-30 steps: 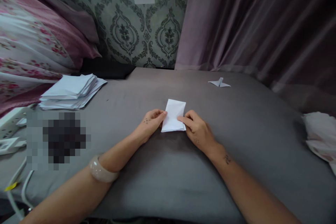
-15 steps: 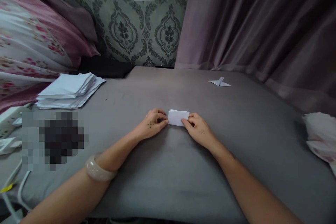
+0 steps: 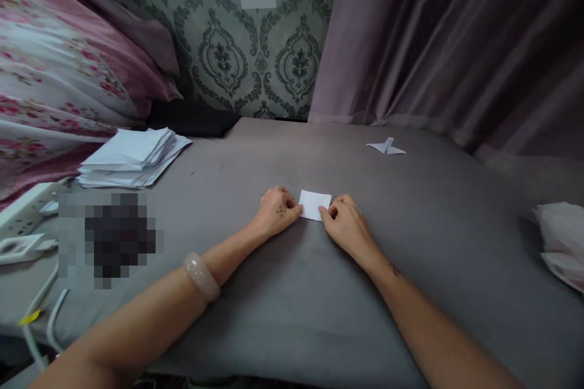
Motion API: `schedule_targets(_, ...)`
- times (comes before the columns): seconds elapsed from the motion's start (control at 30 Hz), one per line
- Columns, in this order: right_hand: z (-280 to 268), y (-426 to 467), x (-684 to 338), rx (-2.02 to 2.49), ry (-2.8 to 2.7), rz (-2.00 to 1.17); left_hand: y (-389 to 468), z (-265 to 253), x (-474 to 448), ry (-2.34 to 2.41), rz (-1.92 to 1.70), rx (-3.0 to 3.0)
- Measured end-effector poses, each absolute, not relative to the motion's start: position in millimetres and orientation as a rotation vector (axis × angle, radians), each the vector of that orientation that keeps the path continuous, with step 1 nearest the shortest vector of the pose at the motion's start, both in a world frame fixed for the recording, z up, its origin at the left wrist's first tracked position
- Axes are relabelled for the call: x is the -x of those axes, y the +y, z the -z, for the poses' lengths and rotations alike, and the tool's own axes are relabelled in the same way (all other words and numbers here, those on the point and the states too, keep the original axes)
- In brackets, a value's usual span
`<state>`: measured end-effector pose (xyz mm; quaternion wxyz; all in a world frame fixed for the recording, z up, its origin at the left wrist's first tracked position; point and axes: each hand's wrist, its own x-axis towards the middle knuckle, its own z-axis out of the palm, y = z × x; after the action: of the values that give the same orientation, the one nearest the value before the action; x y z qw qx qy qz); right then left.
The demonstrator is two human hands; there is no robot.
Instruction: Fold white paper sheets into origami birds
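A small folded white paper [image 3: 314,205] is held just above or on the grey cloth, midway between both hands; I cannot tell if it touches the surface. My left hand [image 3: 279,211] pinches its left edge, thumb in front and fingers curled behind. At the right edge, my right hand [image 3: 344,219] grips it the same way, thumb on the near face. Behind the paper, the fingertips are partly hidden. A pale bangle [image 3: 201,277] circles my left forearm.
Grey cloth [image 3: 274,316] covers the table. A stack of white paper [image 3: 130,155] lies at the back left, near a dark folded item [image 3: 191,118]. White power strips [image 3: 31,209] and cables sit left, beside a blurred dark patch [image 3: 119,237]. A folded paper piece [image 3: 387,146] stands back right.
The paper looks narrower now, with one even top edge instead of offset layers. My left hand has moved inward toward my right hand. The camera view has shifted slightly.
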<state>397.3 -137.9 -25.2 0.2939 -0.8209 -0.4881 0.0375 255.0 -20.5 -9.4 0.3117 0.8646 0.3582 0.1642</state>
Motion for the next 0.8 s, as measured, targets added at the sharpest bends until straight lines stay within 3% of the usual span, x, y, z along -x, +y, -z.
schedule_targets(0.47, 28.0, -139.3, -399.1, 2.147, -1.343, -0.064, -18.1, 25.0, -250.3, 0.707, -0.579, -2.66)
schedule_targets(0.63, 27.8, -140.2, -399.7, 1.865, -1.706, -0.082, -16.8, 25.1, -250.1, 0.25, -0.529, -2.716)
schedule_targets(0.8, 19.3, -149.2, -395.2, 1.747, -2.004, -0.113, -4.8, 31.4, -248.9, 0.203, -0.56, -2.467)
